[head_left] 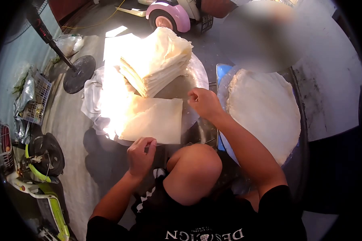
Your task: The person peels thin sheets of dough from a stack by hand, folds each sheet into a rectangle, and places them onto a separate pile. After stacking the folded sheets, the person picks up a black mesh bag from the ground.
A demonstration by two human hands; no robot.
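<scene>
Your left hand (141, 154) pinches the folded sheet (153, 118) at 6 o'clock, right hand (203, 102) curled at 2, grasp unclear; the round tray (196, 74) holds a folded stack (157, 60) at 12.

A black fan base (79, 74) stands upper left, with a plastic bag (70, 43) behind it. A pink scooter (167, 15) is parked top centre. A wire basket (36, 100) sits left and a green scooter (44, 188) lower left.

Left hand (140, 154) pinches folded sheet (153, 118) near edge, right hand (203, 102) far corner.
</scene>
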